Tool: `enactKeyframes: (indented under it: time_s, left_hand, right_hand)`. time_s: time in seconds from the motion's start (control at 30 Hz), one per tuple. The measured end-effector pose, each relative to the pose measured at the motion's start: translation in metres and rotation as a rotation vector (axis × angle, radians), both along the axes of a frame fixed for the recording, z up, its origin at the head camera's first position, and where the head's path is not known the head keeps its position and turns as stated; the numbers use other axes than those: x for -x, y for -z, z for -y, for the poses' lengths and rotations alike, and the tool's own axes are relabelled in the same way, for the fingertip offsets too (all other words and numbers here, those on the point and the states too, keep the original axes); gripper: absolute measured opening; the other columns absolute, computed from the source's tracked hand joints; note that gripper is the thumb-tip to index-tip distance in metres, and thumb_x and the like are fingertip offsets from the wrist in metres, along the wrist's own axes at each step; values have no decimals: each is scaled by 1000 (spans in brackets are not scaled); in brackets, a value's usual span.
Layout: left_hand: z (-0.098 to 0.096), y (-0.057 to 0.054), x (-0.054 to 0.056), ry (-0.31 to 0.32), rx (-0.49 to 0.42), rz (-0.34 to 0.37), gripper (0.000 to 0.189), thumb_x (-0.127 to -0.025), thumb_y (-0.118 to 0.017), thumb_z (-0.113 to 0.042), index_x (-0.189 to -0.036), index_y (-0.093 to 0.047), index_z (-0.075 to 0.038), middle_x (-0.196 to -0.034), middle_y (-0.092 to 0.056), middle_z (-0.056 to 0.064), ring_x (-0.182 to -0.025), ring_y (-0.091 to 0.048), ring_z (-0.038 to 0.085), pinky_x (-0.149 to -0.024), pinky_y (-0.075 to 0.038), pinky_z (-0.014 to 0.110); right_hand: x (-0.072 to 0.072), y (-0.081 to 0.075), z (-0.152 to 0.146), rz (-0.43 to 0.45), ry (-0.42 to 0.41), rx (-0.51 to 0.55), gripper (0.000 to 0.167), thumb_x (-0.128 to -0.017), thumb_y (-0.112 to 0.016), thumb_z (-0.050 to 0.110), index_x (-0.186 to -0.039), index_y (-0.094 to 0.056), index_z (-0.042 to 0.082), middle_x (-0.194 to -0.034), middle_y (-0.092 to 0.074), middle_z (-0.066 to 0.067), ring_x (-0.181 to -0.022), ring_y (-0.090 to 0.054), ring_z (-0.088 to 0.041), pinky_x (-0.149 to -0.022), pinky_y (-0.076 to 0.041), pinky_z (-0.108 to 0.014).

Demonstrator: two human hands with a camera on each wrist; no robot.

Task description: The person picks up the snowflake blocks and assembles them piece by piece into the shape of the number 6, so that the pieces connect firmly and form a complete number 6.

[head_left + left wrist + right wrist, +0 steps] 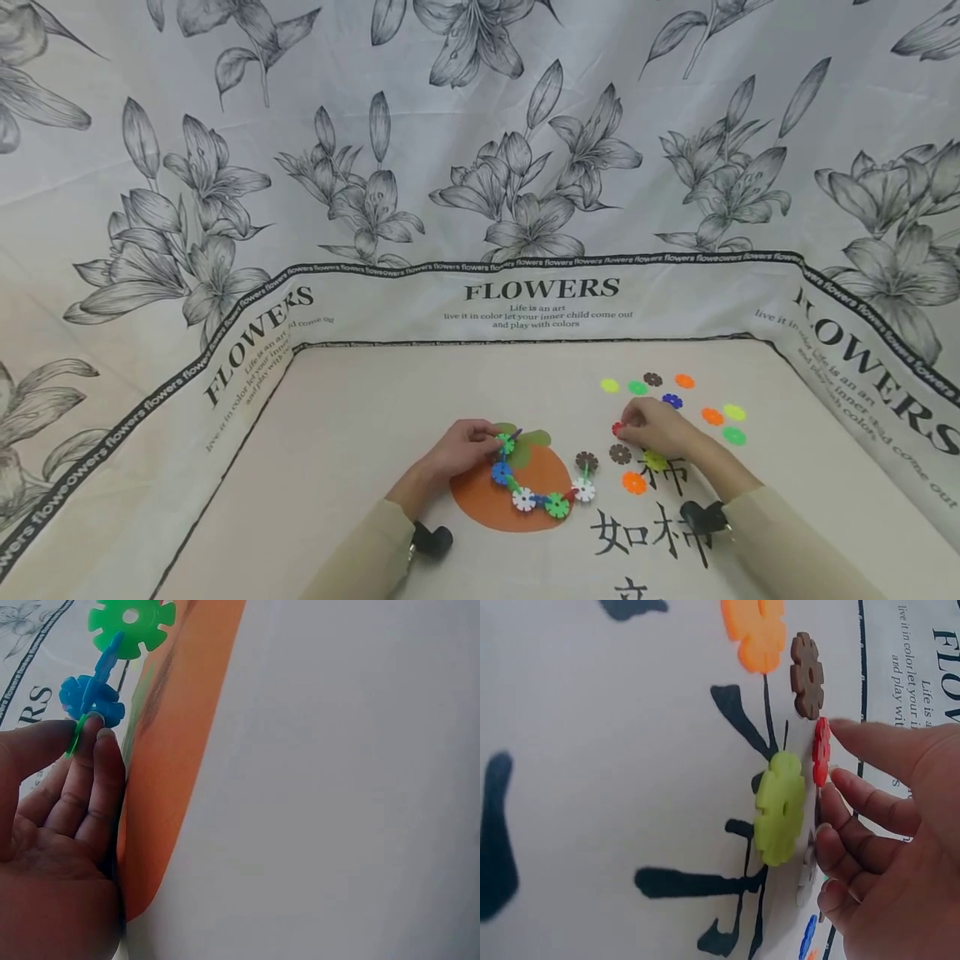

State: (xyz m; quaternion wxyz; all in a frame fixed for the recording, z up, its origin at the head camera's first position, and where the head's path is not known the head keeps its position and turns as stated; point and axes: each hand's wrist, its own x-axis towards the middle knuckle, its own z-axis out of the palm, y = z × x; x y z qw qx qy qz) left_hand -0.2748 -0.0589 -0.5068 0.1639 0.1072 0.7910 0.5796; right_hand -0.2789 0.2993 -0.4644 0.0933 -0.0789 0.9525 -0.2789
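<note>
My left hand point(465, 447) pinches one end of a chain of interlocking plastic snowflake discs. In the left wrist view, thumb and fingertips grip a green disc point(76, 735) seen edge-on, beside a blue disc point(105, 705). The chain curves over an orange persimmon print with green point(557, 505), white point(523, 499) and blue discs, ending in a brown disc point(587, 461). At the right, my right hand point(660, 425) holds a red snowflake disc point(821, 754) by its edges between thumb and fingertip. A yellow-green disc point(780, 810) and a brown disc point(808, 675) lie close by.
Loose discs lie around the right hand, among them orange point(633, 482), blue point(672, 402), green point(734, 436) and yellow point(610, 386) ones. Black brush characters point(651, 533) mark the tablecloth in front. A flowered curtain point(525, 167) hangs behind the table and at its sides.
</note>
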Motion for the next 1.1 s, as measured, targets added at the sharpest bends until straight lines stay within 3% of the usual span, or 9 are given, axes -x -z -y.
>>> enactKeyframes:
  time_s: [0.13, 0.3, 0.5, 0.7, 0.9, 1.1]
  left_hand:
    - [0, 0, -2, -8, 1, 17, 21, -99, -68, -17, -115, -71, -3, -94, -75, 5, -87, -66, 17, -92, -53, 36]
    - [1, -1, -2, -6, 10, 3, 23, -99, -68, -17, -116, -71, -3, -95, -75, 6, -88, -67, 17, -92, -53, 37]
    - [3, 1, 1, 10, 6, -14, 22, -100, -67, -17, -116, -71, -2, -93, -74, 5, -86, -66, 16, -90, -54, 34]
    - [4, -1, 1, 33, -8, -30, 23, -100, -66, -15, -117, -70, 0, -91, -74, 5, -85, -65, 15, -88, -54, 32]
    - [2, -2, -1, 30, 3, -17, 21, -100, -67, -17, -115, -71, -2, -90, -74, 5, -85, -65, 16, -91, -53, 34]
    - [2, -5, -2, 37, 22, -20, 19, -101, -66, -18, -111, -72, -3, -90, -74, 4, -85, -66, 16, -91, -54, 35]
  right_hand:
    - [0, 0, -2, 7, -8, -14, 32, -91, -78, 24, -109, -65, 1, -95, -64, -5, -81, -56, -20, -72, -50, -34]
    - [-1, -2, 1, -39, 4, 12, 26, -91, -77, 24, -100, -66, 2, -90, -63, -5, -75, -55, -19, -65, -49, -32]
    - [-5, -14, 30, -129, -20, 139, 18, -92, -76, 21, -95, -69, 5, -84, -67, -5, -74, -59, -19, -62, -49, -29]
    - [0, -19, 65, -28, -93, 336, 16, -97, -71, 18, -104, -71, 3, -85, -73, -13, -81, -65, -28, -67, -51, -30]
    - [4, -11, 89, 35, -165, 443, 27, -100, -65, 15, -121, -65, -3, -89, -74, -16, -80, -64, -28, -67, -52, -29]
    - [5, -6, 102, 116, -189, 550, 28, -102, -59, 8, -126, -59, -8, -92, -74, -22, -79, -63, -26, -63, -48, -27]
